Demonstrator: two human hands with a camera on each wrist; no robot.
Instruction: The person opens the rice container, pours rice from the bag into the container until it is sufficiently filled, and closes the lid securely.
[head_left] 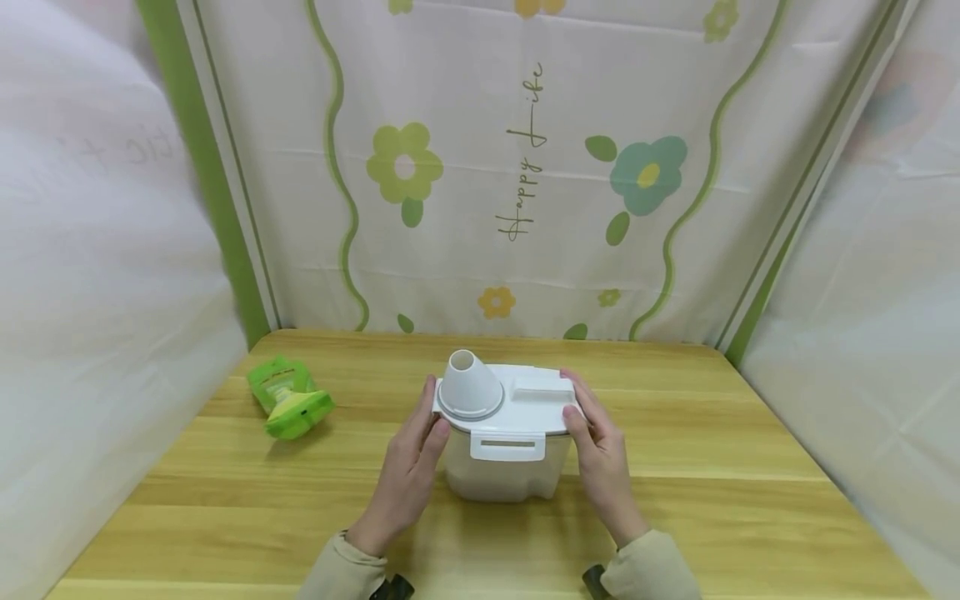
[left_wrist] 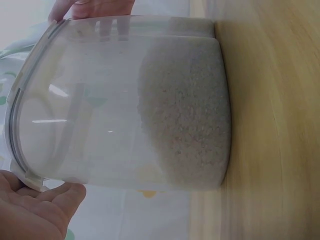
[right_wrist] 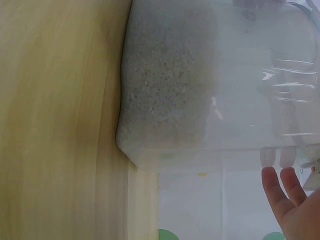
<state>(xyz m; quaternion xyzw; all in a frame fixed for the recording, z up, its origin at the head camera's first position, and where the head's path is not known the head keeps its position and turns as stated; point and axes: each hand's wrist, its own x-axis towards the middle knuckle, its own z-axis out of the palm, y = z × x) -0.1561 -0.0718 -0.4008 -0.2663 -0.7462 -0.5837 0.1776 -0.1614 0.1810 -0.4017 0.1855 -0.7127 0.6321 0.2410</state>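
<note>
A rice storage container (head_left: 506,471) with a clear, cloudy body stands upright on the table. Its white lid (head_left: 525,412) bears a cone-shaped measuring cup (head_left: 468,387) at the left and a raised handle at the right. Grains of rice (left_wrist: 185,110) fill the lower part. My left hand (head_left: 405,471) holds the container's upper left end, with fingertips by the lid's side clip. At the opposite end my right hand (head_left: 602,454) holds on, thumb on the lid's edge, fingers (right_wrist: 275,187) along the side wall. A front clip (head_left: 507,450) hangs at an outward slant.
A green pouch (head_left: 288,396) lies on the wooden table (head_left: 720,500) at the far left. Behind stands a white curtain (head_left: 465,250) with printed flowers, and pale fabric sides (head_left: 97,292) close in the left and right.
</note>
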